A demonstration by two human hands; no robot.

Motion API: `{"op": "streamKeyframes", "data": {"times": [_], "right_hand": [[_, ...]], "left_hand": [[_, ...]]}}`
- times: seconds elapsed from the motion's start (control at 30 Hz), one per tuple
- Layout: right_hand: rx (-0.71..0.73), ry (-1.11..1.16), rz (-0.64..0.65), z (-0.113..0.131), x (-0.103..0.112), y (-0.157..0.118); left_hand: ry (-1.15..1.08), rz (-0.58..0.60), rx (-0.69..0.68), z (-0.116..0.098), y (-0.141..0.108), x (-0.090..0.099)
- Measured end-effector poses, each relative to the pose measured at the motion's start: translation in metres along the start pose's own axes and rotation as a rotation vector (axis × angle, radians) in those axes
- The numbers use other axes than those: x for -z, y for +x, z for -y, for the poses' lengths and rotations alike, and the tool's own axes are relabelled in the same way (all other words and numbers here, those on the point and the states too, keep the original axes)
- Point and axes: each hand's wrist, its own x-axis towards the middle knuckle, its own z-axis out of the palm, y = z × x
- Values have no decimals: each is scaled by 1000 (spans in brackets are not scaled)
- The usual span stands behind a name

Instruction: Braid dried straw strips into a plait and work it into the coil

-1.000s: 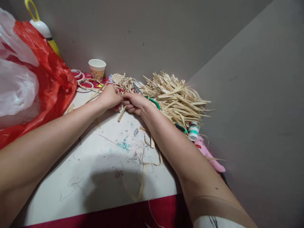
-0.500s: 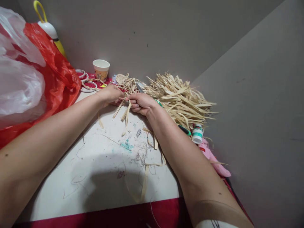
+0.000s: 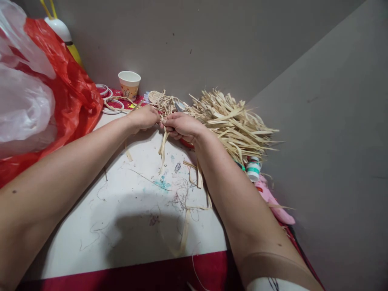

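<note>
Near the back of the white board, my left hand [image 3: 144, 118] and my right hand [image 3: 181, 124] meet, fingertips almost touching. Both are closed on pale dried straw strips [image 3: 164, 147], whose loose ends hang down between them. A braided straw piece [image 3: 166, 103] lies just behind my fingers, with a round coiled part at its left. Beside my right hand spreads a large bundle of dried straw [image 3: 233, 125]. The exact grip of my left fingertips is partly hidden.
A paper cup [image 3: 129, 85] and white rings [image 3: 113, 106] stand at the back left. Red and clear plastic bags [image 3: 75, 97] fill the left. A small white bottle [image 3: 253, 169] and a pink item [image 3: 274, 204] lie right. Straw scraps and threads litter the white board [image 3: 127, 242].
My left hand shows one strip fewer hanging beside it. My right hand has shifted slightly up and its fingers have drawn in on the straw. The view has moved a little.
</note>
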Motion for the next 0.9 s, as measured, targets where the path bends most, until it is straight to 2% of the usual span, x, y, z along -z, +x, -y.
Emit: {"op": "streamKeyframes", "data": {"times": [0.3,0.47,0.67,0.9], "right_hand": [[-24,-33,36,-3,5,-1],[3,-86,15,-3,5,-2],[85,-284,-54,-7,3,1],[233,-644,-168,-9,3,2]], "left_hand": [[-74,114,-6,2,1,-1],[-124,111,2,4,2,0],[-209,187,110,-2,-1,0],[-203,126,112,-1,-1,-4]]}}
